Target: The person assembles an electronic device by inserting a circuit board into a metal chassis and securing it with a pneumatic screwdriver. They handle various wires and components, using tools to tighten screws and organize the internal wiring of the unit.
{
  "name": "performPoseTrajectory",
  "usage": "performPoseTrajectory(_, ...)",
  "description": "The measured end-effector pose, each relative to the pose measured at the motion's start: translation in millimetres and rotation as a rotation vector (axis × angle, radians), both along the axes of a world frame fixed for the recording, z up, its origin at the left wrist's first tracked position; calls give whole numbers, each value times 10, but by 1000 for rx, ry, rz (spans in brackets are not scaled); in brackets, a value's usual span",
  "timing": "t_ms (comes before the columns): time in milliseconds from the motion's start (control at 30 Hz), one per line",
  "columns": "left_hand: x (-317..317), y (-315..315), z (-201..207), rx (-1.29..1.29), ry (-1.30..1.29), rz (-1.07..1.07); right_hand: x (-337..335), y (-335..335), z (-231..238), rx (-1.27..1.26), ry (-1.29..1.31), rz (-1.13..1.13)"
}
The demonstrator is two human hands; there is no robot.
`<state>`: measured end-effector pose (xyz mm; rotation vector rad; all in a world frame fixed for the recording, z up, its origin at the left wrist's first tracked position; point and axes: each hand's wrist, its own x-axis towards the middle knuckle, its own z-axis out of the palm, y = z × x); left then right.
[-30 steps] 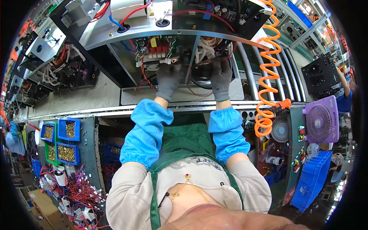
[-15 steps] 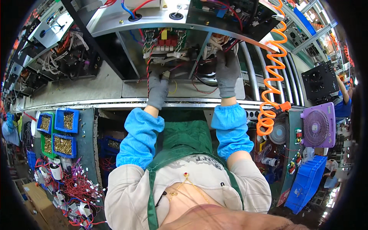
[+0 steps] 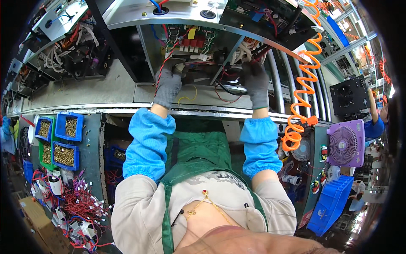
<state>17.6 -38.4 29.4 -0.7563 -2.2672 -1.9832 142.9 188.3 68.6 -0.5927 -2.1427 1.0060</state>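
Observation:
In a grey knitted glove, my left hand (image 3: 168, 86) reaches into the open front of a metal equipment housing (image 3: 186, 20). Its fingers are closed beside a twisted red-and-black wire (image 3: 162, 70), near a pale piece at the fingertips; what they grip is hard to make out. My right hand (image 3: 256, 86), gloved likewise, is closed at the housing's right bay, by a black cable (image 3: 230, 89) and a bundle of white wires (image 3: 242, 54). Its fingertips are dark and partly hidden. Between the hands, a circuit board (image 3: 194, 44) with red parts sits inside. A thin yellow wire (image 3: 188, 98) loops out below.
Blue bins (image 3: 67, 155) of brass fasteners and a heap of red wire harnesses (image 3: 84, 197) lie at left. An orange coiled air hose (image 3: 301, 89) hangs right, before metal rollers (image 3: 277, 84). Beyond are a purple fan (image 3: 346, 144), a blue crate (image 3: 330, 205) and another person's arm (image 3: 373, 106).
My left hand has shifted slightly left and my right hand slightly right, drawing back a little with its fingers more curled. The whole view has moved slightly.

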Motion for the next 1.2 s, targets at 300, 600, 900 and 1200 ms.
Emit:
performPoseTrajectory(300, -190, -153, -581, 150, -104, 15, -22, -208, 250, 76, 270, -121)
performPoseTrajectory(600, -190, -281, -921, 373, -343, 159, -95, 184, -497, -74, 248, 81)
performPoseTrajectory(900, 365, -1003, -528, -391, 220, 148, -27, 113, -383, -590, 284, 205)
performPoseTrajectory(1200, 98, -4226, 14, -557, 132, 997, -12, 687, -212, 86, 209, -9)
